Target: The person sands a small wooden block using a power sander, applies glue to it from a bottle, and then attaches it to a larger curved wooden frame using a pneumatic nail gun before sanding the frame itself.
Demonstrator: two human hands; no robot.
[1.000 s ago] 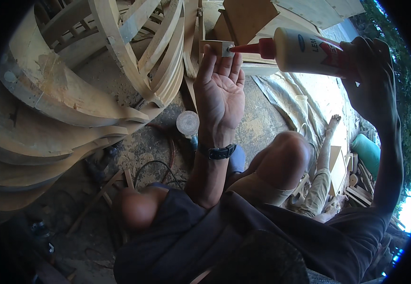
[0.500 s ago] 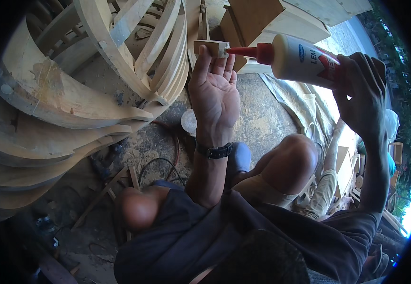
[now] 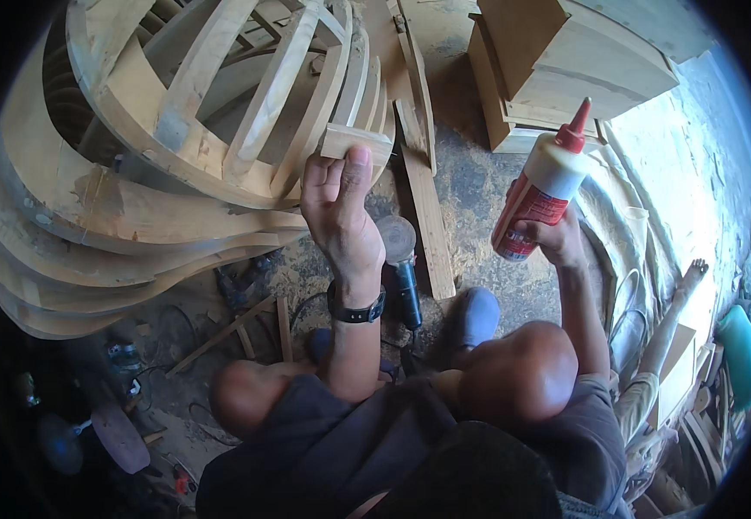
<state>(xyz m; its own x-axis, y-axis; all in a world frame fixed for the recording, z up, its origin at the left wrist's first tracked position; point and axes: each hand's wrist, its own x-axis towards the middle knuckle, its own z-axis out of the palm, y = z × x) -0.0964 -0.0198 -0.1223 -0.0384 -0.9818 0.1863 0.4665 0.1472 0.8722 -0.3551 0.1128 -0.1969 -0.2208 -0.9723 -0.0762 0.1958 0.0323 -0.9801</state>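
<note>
A small pale wooden block (image 3: 349, 140) is pinched between the thumb and fingers of my left hand (image 3: 345, 203). That hand is raised beside the slatted, curved wooden frame (image 3: 146, 130); whether the block touches the slats behind it I cannot tell. On the right, my right hand (image 3: 557, 235) grips a glue bottle (image 3: 541, 195) around its lower part. The bottle stands nearly upright, slightly tilted, its red pointed nozzle (image 3: 576, 125) upward and well apart from the block. Most of my right fingers are hidden behind the bottle.
An angle grinder (image 3: 403, 277) lies on the floor below my hands, with a long wooden strip (image 3: 427, 216) beside it. A wooden cabinet piece (image 3: 574, 65) stands at the far right. Curved wooden parts (image 3: 133, 251) fill the left. Another person's arm (image 3: 665, 324) shows at right.
My left hand has moved left with the block, toward the curved frame. My right hand has lowered the glue bottle and turned it from sideways to nozzle up, away from the block.
</note>
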